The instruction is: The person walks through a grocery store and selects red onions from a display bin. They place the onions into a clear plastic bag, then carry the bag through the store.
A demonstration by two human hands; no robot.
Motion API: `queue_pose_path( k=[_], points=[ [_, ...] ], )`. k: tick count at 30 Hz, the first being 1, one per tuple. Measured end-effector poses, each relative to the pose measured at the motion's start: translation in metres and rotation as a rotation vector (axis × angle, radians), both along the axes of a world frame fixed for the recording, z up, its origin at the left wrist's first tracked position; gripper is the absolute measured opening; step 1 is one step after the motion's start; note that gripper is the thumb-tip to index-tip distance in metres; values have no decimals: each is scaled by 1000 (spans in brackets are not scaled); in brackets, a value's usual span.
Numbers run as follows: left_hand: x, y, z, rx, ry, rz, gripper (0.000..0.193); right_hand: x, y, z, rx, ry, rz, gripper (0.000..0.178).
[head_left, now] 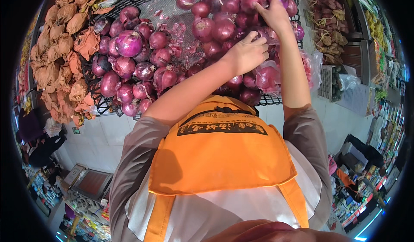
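Under the left hand: red onions, heaped; disturbing a lower one could send its neighbours rolling.
Left hand: fingers loosely curled; cannot tell whether they hold anything; might snag the clear bag to its right.
Farther forward, right hand: thumb and fingers parted beside onions, grip unclear; smooth skin could slip.

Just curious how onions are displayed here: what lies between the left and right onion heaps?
The head view shows mostly loose purple skins on a grey surface between left heap and right heap.
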State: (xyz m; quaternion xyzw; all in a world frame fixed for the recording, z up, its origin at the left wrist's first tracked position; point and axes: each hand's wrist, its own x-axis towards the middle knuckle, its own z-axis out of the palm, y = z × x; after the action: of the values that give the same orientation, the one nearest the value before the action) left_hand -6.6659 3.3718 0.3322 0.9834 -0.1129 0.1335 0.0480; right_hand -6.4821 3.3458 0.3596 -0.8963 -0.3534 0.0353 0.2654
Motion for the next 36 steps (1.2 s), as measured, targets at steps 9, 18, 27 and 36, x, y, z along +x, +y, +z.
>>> queue_pose_path(
  k=[9, 18, 27, 36],
  points=[
    [18, 12, -2, -543, 134, -31, 25, -94, -153, 35, -48, 191, 374, 84],
    [-35, 34, -43, -683, 109, 81, 43, -121, -200, -14, 268, -401, -235, 61],
    [-62, -18, -103, -581, 265, 142, 20, -58, -227, -9, 308, 167, -579, 27],
    [13, -36, 6, -1098, -53, 101, 27, -91, -253, 37, 1033, 595, -289, 7]
  ],
)
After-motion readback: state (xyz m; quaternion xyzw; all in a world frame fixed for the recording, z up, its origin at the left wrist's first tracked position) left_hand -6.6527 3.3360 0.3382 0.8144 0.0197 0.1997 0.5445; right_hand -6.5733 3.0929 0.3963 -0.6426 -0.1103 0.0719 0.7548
